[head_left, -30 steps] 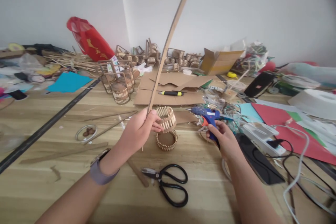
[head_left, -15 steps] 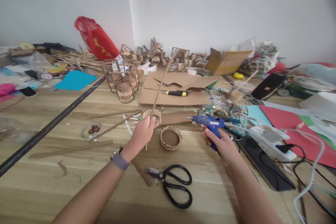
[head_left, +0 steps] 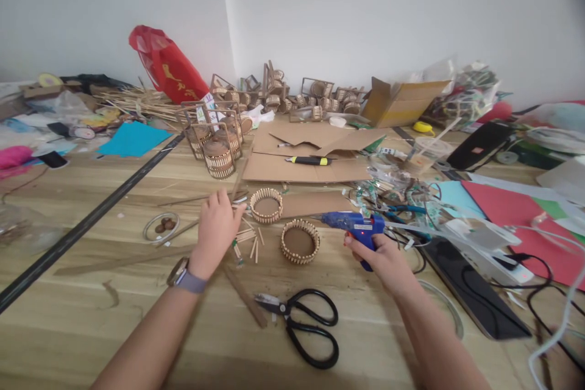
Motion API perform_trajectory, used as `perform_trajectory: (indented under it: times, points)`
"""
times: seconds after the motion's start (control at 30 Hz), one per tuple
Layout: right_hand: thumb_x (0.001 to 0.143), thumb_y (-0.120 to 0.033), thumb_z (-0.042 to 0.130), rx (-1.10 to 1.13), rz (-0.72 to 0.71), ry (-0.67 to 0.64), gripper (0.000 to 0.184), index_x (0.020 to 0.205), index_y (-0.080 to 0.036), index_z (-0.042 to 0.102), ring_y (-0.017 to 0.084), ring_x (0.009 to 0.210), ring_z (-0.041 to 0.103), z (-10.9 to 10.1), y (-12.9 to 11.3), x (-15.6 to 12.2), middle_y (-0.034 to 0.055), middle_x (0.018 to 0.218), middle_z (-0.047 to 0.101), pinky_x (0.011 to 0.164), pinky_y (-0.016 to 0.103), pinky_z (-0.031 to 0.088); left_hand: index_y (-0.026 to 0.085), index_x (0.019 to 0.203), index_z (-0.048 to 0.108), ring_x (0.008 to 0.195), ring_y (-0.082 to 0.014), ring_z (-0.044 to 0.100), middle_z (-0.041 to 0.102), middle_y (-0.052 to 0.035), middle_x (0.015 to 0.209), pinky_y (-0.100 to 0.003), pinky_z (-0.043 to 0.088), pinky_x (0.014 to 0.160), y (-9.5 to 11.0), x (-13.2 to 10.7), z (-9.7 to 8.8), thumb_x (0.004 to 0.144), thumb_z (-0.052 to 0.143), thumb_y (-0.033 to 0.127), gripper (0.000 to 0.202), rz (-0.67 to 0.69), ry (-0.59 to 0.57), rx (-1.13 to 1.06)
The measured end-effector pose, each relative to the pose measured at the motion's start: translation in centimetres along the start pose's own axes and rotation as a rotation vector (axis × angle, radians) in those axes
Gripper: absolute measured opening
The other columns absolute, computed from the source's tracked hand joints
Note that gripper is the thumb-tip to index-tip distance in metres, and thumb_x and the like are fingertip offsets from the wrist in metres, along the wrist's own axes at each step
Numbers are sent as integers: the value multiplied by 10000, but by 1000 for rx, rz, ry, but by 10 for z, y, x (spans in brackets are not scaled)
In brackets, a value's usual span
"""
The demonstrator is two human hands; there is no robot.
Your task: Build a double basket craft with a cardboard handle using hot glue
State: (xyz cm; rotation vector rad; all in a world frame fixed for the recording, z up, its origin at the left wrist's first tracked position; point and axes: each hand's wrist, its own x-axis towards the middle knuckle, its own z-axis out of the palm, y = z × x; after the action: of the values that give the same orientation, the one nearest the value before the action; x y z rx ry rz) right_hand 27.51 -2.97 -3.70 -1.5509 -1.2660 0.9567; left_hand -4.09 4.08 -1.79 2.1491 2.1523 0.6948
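Note:
My left hand (head_left: 214, 226) is low over the wooden table (head_left: 91, 329), palm down with loose fingers that hold nothing. It lies beside a scatter of short sticks (head_left: 249, 242) and the long cardboard strip (head_left: 241, 175), which now rests on the table. Just right of it sits a small stick-walled ring (head_left: 266, 205), and a second ring (head_left: 299, 241) stands nearer me. My right hand (head_left: 382, 256) grips a blue glue gun (head_left: 359, 226) whose nozzle points left toward the second ring.
Black scissors (head_left: 301, 324) lie in front of me. Cardboard sheets (head_left: 292, 167) with a yellow-black knife (head_left: 309, 160) sit behind the rings. Finished little baskets (head_left: 218, 149), a red bag (head_left: 167, 70), a long black bar (head_left: 91, 213), coloured paper, cables and a dark tablet (head_left: 475, 295) crowd the sides.
My left hand lowered the long strip from upright down to the table, set down the ring it held and let go. The glue gun shifted slightly left.

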Motion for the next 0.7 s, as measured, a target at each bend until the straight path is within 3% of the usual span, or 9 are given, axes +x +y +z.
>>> perform_trajectory:
  times: [0.1, 0.2, 0.37, 0.57, 0.7]
  points:
    - [622, -525, 766, -20, -37, 16, 340, 621, -203, 657, 133, 502, 459, 1, -3, -3, -12, 537, 558, 459, 255, 362, 77, 1304, 505, 1296, -405, 394, 535, -222, 1338, -518, 298, 1090, 7, -2, 5, 814, 701, 327, 585, 350, 37, 79]
    - [630, -496, 753, -17, -60, 2, 299, 703, -208, 723, 161, 557, 534, 2, -8, -6, 20, 634, 654, 479, 267, 408, 172, 1158, 630, 1273, -366, 391, 641, -113, 1172, -523, 290, 1104, 16, 1, 11, 769, 749, 242, 413, 580, -88, 59]
    - [634, -468, 759, 0, -58, -60, 258, 682, -216, 738, 203, 612, 619, 4, -14, -9, 41, 684, 715, 523, 299, 491, 186, 813, 700, 1114, -325, 475, 680, -85, 926, -544, 316, 1059, 29, 7, 23, 758, 707, 135, 76, 580, -160, 51]
    - [655, -443, 767, -24, -93, -65, 220, 713, -236, 725, 236, 690, 664, 8, -10, -13, 33, 716, 734, 671, 361, 558, 205, 662, 648, 1036, -299, 502, 686, -66, 806, -506, 333, 1021, 35, 10, 24, 783, 651, 159, 129, 501, -183, -4]
    - [721, -451, 716, -99, -226, -29, 211, 714, -244, 675, 220, 633, 638, 14, -16, -21, 23, 675, 698, 606, 334, 540, 197, 645, 594, 958, -292, 532, 661, -74, 729, -385, 428, 823, 36, 10, 9, 825, 610, 283, 201, 352, -177, -70]
